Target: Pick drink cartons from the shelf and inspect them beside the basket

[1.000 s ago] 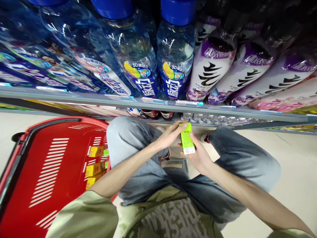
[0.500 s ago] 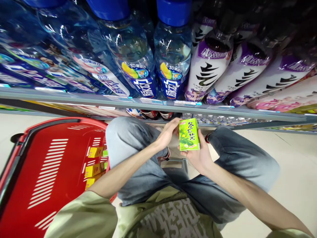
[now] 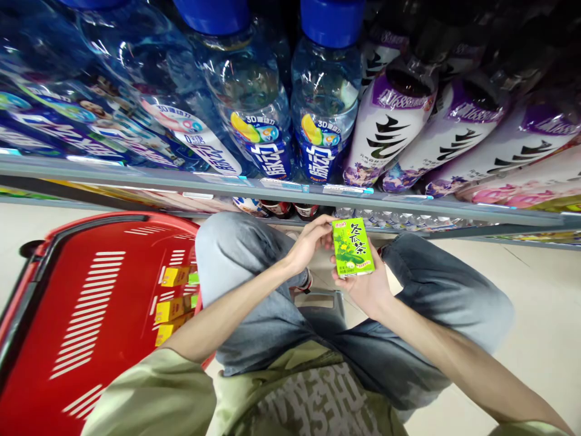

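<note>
A small bright green carton of winter melon tea (image 3: 353,248) is held between my knees, its printed front facing up. My right hand (image 3: 370,290) grips it from below and the right, with fingertips showing at its lower left edge. At the upper left corner my left hand (image 3: 308,245) has its fingers curled against the carton, partly hidden behind it. Left of my leg stands a red shopping basket (image 3: 40,339) with several yellow cartons (image 3: 170,310) inside. Bits of green show beside those cartons.
Ahead runs a grey shelf edge (image 3: 181,181) bearing blue-capped drink bottles (image 3: 322,109) and purple-and-white bottles (image 3: 390,133). More bottles (image 3: 390,217) stand on a lower shelf. A grey stool (image 3: 324,309) is under me, on a pale tiled floor (image 3: 540,290).
The green carton has shifted slightly right and tilted a little in my right hand. My left hand stays at its upper left corner. The view has moved slightly.
</note>
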A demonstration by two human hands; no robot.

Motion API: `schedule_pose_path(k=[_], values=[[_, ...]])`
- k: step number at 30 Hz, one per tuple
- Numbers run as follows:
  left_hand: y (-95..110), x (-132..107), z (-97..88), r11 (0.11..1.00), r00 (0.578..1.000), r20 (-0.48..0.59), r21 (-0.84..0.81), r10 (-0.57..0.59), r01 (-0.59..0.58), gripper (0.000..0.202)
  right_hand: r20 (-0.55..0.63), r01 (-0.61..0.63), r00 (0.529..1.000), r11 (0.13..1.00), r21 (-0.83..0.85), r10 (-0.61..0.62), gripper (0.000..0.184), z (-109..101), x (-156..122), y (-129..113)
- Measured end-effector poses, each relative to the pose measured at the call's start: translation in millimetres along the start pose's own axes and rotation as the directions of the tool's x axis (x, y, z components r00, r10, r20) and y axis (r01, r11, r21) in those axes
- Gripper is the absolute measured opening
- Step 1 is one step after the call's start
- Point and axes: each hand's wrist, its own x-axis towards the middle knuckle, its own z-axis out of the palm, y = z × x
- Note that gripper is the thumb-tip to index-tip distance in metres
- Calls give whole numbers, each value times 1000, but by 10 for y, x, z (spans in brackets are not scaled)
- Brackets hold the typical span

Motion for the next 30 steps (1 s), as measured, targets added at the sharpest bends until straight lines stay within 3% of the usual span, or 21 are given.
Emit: schedule_pose_path(k=[10, 15, 23, 30], values=[[-6, -3, 10, 999, 1000, -14, 31, -11, 12, 32, 5, -5, 1000, 1000, -17, 5, 52, -8, 10, -13], [28, -7, 33, 991, 1000, -5, 129, -14, 14, 38, -32, 3, 999, 999, -48, -5, 52, -8, 28, -6], [65, -57, 23, 936, 995, 71, 350, -74, 45, 64, -4, 146, 989, 980, -134, -148, 39, -47, 66, 78], [73, -84, 30, 924, 986, 144, 382, -88, 27, 73, -6, 225, 974, 965, -131, -228, 43, -109, 97, 156]])
